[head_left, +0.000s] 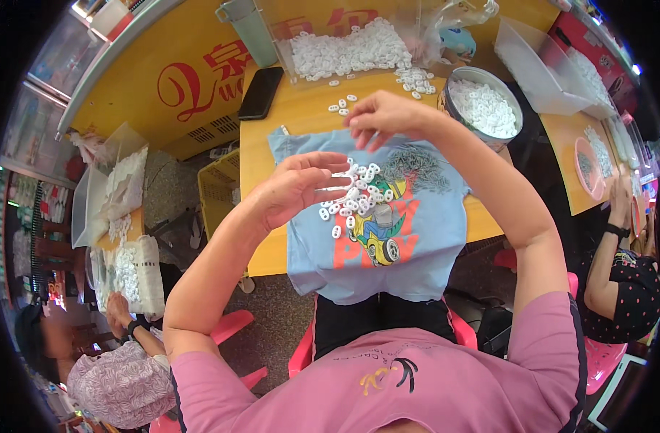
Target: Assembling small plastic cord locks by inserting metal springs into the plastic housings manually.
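In the head view, a blue printed cloth (438,231) lies over the near part of the counter (301,101) and hangs over its near edge. On its middle is a loose heap of small white oval pieces (359,191); a grey heap of small parts (420,167) lies to the right and farther. Probably the cloth keeps the two heaps from sliding.

The left hand (294,189) is at the heap's left side, its fingers spread apart, and I see nothing gripped. The right hand (387,119) hangs above the far side, fingers loosely bent downward; whether they pinch a piece, I cannot tell.

Farther stand a clear bin (281,54) and, to the right, a round tub (519,119), both with white pieces, perhaps for easy reach.
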The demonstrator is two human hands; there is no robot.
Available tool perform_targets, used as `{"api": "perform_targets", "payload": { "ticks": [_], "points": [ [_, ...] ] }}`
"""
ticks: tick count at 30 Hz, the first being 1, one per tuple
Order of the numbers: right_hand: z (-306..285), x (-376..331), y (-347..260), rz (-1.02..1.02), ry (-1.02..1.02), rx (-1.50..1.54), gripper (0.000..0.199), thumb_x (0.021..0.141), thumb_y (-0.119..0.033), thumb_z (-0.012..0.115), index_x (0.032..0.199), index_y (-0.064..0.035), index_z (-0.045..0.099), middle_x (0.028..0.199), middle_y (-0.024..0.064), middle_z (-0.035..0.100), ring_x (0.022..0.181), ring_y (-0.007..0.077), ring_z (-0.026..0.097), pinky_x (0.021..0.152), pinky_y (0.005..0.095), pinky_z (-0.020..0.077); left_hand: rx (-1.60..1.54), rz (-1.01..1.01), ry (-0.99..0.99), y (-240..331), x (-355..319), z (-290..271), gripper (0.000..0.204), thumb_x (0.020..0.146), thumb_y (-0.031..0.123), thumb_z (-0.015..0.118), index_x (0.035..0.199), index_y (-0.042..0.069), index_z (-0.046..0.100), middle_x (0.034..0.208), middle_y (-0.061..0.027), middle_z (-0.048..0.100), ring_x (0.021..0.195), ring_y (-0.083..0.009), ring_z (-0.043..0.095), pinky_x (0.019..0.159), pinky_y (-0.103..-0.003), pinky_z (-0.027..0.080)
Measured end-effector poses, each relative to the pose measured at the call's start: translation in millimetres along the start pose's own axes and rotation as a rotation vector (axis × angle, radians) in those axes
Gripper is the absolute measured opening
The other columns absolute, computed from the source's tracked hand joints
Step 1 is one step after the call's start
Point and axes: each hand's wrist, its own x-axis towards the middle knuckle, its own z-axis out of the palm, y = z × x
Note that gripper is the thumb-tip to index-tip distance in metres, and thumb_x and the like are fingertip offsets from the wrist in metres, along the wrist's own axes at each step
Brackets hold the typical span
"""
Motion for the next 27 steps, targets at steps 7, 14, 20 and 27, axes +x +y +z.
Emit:
{"api": "perform_targets", "payload": {
  "ticks": [7,14,20,27],
  "points": [
    [-38.5,70.2,39.0,-0.224,0.472,-0.885,0.048,0.087,-0.035,0.065,0.123,-0.0030,0.061,0.107,0.0200,0.065,0.095,0.0305,0.066,0.080,0.0421,0.0534,1.002,0.308,0.356,29.8,80.9,-37.8,0.029,0.088,0.013,0.060,0.111,-0.005,0.063,0.097,-0.0182,0.070,0.090,-0.0244,0.068,0.082,-0.037,0.054],
    [-11.7,80.4,25.0,-0.249,0.379,-1.056,0.031,0.085,-0.025,0.061,0.107,-0.0039,0.066,0.110,0.0244,0.063,0.098,0.0420,0.062,0.081,0.0486,0.0499,1.430,0.452,0.474,29.9,152.3,-77.7,0.031,0.081,0.018,0.065,0.106,0.000,0.066,0.088,-0.0203,0.069,0.083,-0.0341,0.067,0.075,-0.040,0.051],
    [-12.6,84.7,30.9,-0.316,0.376,-0.938,0.024,0.084,-0.017,0.059,0.097,0.0008,0.068,0.096,0.0258,0.067,0.090,0.0438,0.064,0.076,0.0496,0.0513,1.490,0.418,0.420,32.3,171.9,-77.1,0.022,0.077,0.011,0.065,0.093,-0.004,0.066,0.090,-0.0227,0.068,0.084,-0.0385,0.065,0.072,-0.044,0.049],
    [-7.7,82.8,40.6,-0.273,0.536,-0.920,0.023,0.085,-0.016,0.059,0.096,0.0024,0.066,0.095,0.0283,0.065,0.091,0.0456,0.063,0.078,0.0507,0.0506,1.415,0.496,0.459,24.3,173.7,-74.7,0.020,0.081,0.013,0.066,0.095,-0.002,0.064,0.088,-0.0213,0.068,0.081,-0.0366,0.065,0.072,-0.043,0.049]
  ]
}}
